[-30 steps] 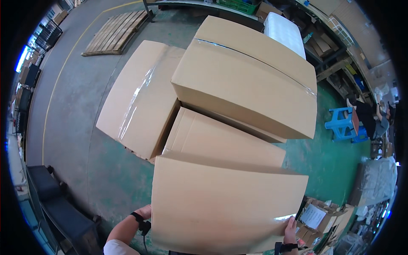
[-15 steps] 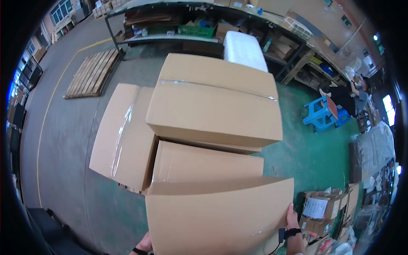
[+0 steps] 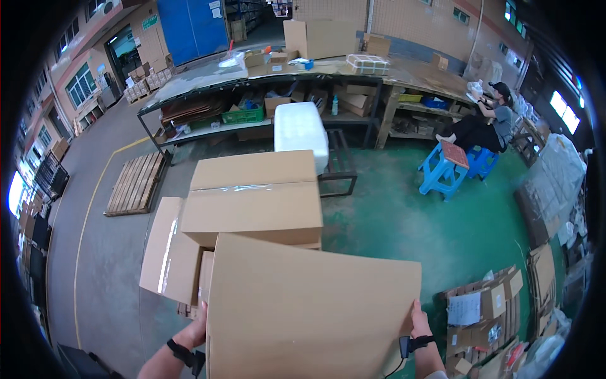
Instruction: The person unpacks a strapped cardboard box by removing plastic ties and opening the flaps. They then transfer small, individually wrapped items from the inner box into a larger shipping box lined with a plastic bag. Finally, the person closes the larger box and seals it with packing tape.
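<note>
A large brown cardboard box [image 3: 312,309] fills the space before me, held between both hands. My left hand [image 3: 199,323] presses on its left side, and my right hand [image 3: 419,319] grips the right edge with the thumb uppermost. Black straps circle both wrists. Just beyond stands a tape-sealed carton [image 3: 255,211], its lower front covered by the held box. Another taped carton [image 3: 165,262] is to its left. Between them and the held box, only a strip of a further carton [image 3: 206,275] shows. What lies beneath the held box is hidden.
Behind the cartons are a white wrapped block [image 3: 301,129] and a dark metal frame [image 3: 341,167]. A long workbench [image 3: 208,82] crosses the back. A wooden pallet [image 3: 136,184] lies left. At right are blue stools [image 3: 445,170], a seated person [image 3: 495,120] and stacked cardboard [image 3: 486,309].
My view has tilted up, showing more of the workbench and wall. The held box now overlaps the far carton and hides most of the middle one. My left hand shows higher on its side.
</note>
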Available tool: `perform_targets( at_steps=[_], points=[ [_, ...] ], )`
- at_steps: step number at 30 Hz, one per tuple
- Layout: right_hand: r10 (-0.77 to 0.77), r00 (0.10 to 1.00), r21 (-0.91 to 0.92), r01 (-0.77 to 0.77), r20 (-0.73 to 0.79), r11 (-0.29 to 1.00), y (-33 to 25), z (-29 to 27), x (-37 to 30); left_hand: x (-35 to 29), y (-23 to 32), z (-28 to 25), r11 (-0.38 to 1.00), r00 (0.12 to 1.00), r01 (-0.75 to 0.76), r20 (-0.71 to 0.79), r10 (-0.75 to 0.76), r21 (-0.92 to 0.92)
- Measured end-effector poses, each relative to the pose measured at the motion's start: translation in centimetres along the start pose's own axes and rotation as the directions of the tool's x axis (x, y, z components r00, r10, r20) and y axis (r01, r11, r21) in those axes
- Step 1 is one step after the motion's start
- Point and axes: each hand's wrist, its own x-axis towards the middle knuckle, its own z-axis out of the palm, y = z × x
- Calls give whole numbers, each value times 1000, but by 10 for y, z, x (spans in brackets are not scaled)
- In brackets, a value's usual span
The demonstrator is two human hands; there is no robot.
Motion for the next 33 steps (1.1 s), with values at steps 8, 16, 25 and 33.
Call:
perform_targets(
  at_steps=[8, 16, 25, 33],
  points=[
    [-155, 973, -253, 109, -169, 961, -157, -186, 112, 72, 99, 277, 985, 996, 83, -33, -79, 152],
    [-248, 932, -340, 151, -264, 928, -283, -270, 174, 237, 176, 382, 986, 957, 75, 268, -114, 152],
    [-194, 941, -183, 146, -276, 972, -444, -168, 263, 428, 355, 383, 994, 887, -22, 461, -31, 108],
    [-215, 967, -308, 164, -138, 937, -601, -12, 381, 514, 500, 344, 997, 954, -46, 297, 26, 62]
  ],
)
